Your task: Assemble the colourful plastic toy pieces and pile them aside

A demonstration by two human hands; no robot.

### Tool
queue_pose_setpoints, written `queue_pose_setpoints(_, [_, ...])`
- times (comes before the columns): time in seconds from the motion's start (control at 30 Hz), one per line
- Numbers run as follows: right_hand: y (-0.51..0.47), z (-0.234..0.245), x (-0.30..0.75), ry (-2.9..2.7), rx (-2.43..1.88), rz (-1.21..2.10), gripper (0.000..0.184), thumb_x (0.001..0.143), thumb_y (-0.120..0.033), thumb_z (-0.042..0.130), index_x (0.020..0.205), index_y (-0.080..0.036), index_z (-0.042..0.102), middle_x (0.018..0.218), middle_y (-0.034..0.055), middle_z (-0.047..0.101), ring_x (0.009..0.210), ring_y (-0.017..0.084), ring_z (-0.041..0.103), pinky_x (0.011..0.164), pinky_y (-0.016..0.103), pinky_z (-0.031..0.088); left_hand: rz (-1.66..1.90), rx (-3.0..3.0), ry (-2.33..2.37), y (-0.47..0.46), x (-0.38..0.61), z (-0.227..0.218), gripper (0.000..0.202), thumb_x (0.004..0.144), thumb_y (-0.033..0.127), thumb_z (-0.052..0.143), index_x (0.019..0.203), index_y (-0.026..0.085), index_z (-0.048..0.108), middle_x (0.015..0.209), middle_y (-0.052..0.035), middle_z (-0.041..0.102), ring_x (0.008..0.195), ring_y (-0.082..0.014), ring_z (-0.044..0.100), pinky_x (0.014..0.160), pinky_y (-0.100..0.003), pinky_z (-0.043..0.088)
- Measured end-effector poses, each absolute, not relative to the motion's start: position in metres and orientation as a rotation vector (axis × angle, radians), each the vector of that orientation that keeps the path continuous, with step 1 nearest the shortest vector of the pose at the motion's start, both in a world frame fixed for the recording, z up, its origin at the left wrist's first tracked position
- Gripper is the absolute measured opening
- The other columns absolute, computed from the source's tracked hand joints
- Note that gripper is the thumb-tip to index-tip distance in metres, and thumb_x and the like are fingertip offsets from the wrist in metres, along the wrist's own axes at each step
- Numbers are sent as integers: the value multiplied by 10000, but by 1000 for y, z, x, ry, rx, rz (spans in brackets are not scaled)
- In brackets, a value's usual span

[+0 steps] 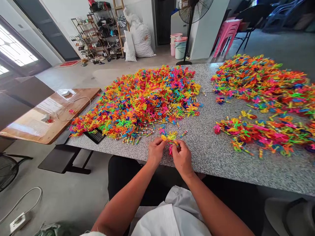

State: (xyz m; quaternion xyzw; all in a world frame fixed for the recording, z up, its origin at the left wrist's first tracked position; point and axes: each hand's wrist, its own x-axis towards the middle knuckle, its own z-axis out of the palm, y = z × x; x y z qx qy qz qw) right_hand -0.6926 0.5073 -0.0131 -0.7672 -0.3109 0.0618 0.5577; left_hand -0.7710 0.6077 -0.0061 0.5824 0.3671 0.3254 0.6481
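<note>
My left hand [156, 151] is closed in a pinch at the table's front edge, gripping a small yellow looped plastic piece [164, 138]. Close beside it, my right hand [182, 157] pinches a short yellow patterned stick [176, 143]. Between the fingertips, yellow-green plastic [171, 135] shows; whether it joins the two held pieces I cannot tell. A pink plastic piece [170, 150] is partly hidden between my hands. Just beyond my fingers lie a loose striped stick [183, 133] and a pink and blue piece [162, 129].
A large heap of bright plastic pieces [147, 95] covers the speckled stone table [204, 141] ahead. More piles [261, 78] spread on the right. A black slotted tray [95, 136] sticks out at the heap's left. A wooden board [81, 108] adjoins the left end; a fan [189, 36] stands behind.
</note>
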Motion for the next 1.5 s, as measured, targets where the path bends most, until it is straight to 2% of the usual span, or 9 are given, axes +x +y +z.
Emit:
queue_pose_setpoints(0.17, [509,-19,-696,-886,-1805,-24,167,970,-251,498,1045,-198,637,1006,116,729,934,246,688,864,395,543,871,1575,864,603,-770,1,174,818,346,738,769,180,764,938,-51,688,906,-182,614,754,-263,477])
queue_pose_setpoints(0.33, [506,-18,-686,-964,-1814,-61,155,983,-231,493,1052,-207,630,983,105,720,910,240,684,844,386,550,736,1388,901,608,-768,-4,258,807,411,734,750,164,685,697,7,593,661,-123,517,630,-247,424])
queue_pose_setpoints(0.47, [501,-20,-675,-1075,-1809,57,176,976,-228,501,1053,-216,658,1010,103,731,952,245,690,889,395,542,650,1244,876,615,-769,-13,299,763,441,753,755,158,657,658,21,562,604,-105,480,578,-238,398])
queue_pose_setpoints(0.7, [499,-19,-647,-900,-1872,36,380,969,-492,559,1101,-194,754,1127,161,656,1075,301,628,883,444,545,617,960,868,624,-778,-4,323,672,401,807,824,176,632,810,-10,645,739,-146,618,662,-279,544])
queue_pose_setpoints(0.8, [497,-7,-641,-779,-1831,124,439,938,-558,586,1087,-195,783,966,113,636,888,261,622,797,418,536,542,947,787,624,-783,4,353,662,387,833,838,178,609,875,-30,684,760,-162,657,658,-295,570])
queue_pose_setpoints(0.97, [498,10,-652,-526,-1397,759,312,878,-508,680,1013,-229,723,567,-61,453,502,137,445,510,291,443,481,1020,627,619,-788,13,372,727,424,838,924,166,655,820,-7,642,720,-132,616,614,-265,572])
queue_pose_setpoints(1.07, [501,15,-660,-395,-1136,891,315,782,-423,790,990,-266,613,598,-91,512,449,100,403,445,248,412,448,1025,552,616,-788,17,386,757,438,838,971,157,683,864,-15,646,745,-121,613,631,-243,560])
queue_pose_setpoints(1.2, [499,19,-663,-343,-968,1097,370,749,-414,846,925,-256,561,723,-52,650,472,94,487,451,237,437,393,996,513,613,-788,22,394,766,451,844,965,152,683,842,-16,651,698,-106,595,598,-223,510])
queue_pose_setpoints(1.5, [501,13,-671,-133,-868,1169,340,804,-514,782,898,-215,648,604,-82,479,418,66,377,397,210,377,315,1078,498,608,-787,22,436,785,519,815,980,152,681,866,-46,693,737,-141,635,656,-259,504])
